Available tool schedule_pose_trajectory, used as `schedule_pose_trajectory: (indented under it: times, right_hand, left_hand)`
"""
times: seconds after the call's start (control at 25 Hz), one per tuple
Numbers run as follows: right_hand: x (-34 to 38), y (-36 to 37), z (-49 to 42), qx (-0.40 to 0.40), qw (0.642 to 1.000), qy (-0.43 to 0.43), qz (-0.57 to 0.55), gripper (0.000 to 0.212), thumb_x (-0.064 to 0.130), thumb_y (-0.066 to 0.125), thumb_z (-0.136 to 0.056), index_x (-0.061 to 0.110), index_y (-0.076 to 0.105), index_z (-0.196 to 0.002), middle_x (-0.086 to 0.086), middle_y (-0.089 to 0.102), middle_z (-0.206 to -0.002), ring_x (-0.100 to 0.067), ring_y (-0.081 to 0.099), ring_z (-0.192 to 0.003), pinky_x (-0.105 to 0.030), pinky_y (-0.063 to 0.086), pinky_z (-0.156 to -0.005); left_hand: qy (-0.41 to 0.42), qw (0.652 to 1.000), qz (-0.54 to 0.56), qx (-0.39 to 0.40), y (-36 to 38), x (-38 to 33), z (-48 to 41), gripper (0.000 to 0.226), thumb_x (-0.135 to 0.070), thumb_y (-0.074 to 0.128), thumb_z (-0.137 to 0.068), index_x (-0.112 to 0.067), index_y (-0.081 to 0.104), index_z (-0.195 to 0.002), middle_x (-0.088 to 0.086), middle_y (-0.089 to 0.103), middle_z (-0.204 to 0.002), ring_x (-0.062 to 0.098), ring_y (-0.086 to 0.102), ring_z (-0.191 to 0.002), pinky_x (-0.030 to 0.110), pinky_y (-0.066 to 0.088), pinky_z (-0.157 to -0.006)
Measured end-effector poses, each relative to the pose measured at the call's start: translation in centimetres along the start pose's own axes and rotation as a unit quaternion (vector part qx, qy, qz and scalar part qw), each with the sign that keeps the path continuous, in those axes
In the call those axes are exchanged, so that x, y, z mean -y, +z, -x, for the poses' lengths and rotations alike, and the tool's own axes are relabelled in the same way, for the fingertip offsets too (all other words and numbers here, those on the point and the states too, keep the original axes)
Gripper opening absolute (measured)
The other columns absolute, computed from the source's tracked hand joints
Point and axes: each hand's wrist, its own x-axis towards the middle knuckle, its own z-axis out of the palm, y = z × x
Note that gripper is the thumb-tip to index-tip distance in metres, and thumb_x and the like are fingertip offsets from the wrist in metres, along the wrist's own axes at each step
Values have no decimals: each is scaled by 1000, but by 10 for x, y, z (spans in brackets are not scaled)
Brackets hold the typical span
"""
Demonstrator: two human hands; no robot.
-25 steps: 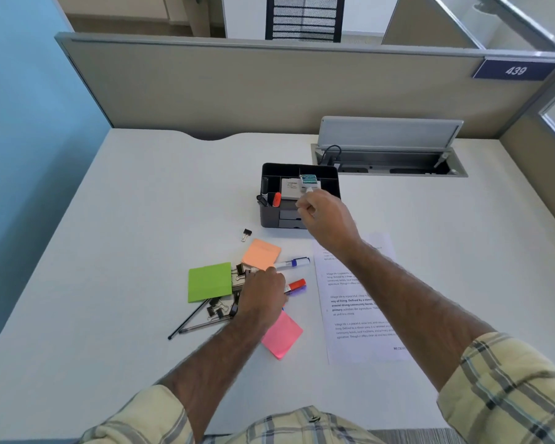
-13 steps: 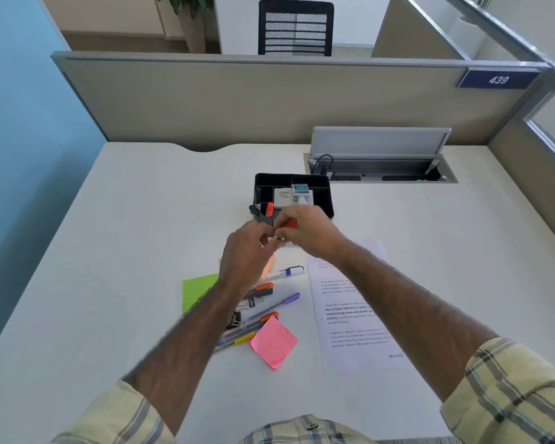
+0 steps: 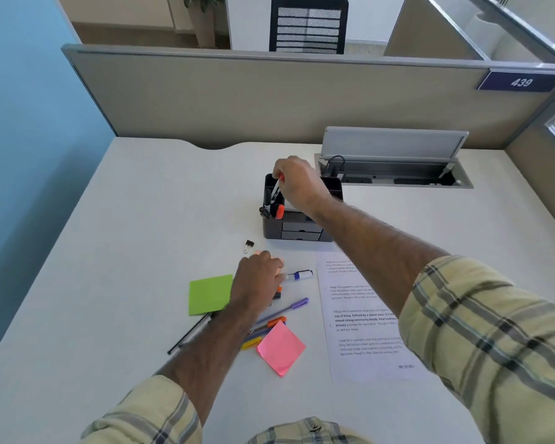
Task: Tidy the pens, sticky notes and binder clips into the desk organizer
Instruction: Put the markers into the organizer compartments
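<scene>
**Marker poised over the organizer's left slot**

Head view: the right hand (image 3: pixel 297 184) pinches a red-capped marker (image 3: pixel 275 191), near upright, directly above the left compartment of the organizer (image 3: pixel 302 232), where other markers already stand. The organizer sits mid-bench (image 3: pixel 141 219), beyond the clutter. The left hand (image 3: pixel 257 280) rests on the pile; whether it grips anything I cannot tell. A blue-banded marker (image 3: pixel 300 275) lies just right of it, long axis left-right, and a purple pen (image 3: pixel 289 307) slants nearby. The left hand is nearer both. A binder clip (image 3: pixel 249 245) lies apart. Readable: "439" on the sign (image 3: pixel 521 82); "RECEIVED" on the sheet (image 3: pixel 362 318).
</scene>
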Motion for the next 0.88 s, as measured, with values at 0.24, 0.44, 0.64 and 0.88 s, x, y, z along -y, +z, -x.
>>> schedule_pose_trajectory:
  times: [0.24,0.44,0.64,0.88]
  right_hand:
    - [-14,21,-4,52,999,6,13,32,-7,48,-90,10,68,-108,-8,62,-105,-28,59,-90,-34,52,-73]
    - [-26,7,5,5,1000,-14,2,29,5,46,-98,10,71,-112,-8,68,-109,-21,60,-91,-33,52,-78]
    - [-35,-17,34,19,999,4,-45,20,16,57,-96,16,72,-109,2,72,-103,-15,66,-91,-30,55,-79]
    - [-27,-33,64,181,981,-8,-68,14,21,74,-89,17,72,-103,9,66,-95,-2,60,-82,-17,44,-67]
  left_hand:
    - [64,989,-127,36,16,-6,-15,29,-42,49,-100,-24,69,-111,1,61,-103,22,58,-95,38,39,-85]
    - [71,988,-127,44,24,-12,-16,25,-31,47,-100,-18,69,-104,2,59,-99,22,57,-92,39,38,-88]
    - [39,997,59,3,-5,-12,-20,25,-37,55,-97,-21,73,-102,-3,60,-96,17,58,-86,32,41,-76]
    - [-14,947,311,-76,-58,5,-32,7,-42,68,-89,-37,69,-92,-13,57,-87,4,57,-77,26,47,-66]
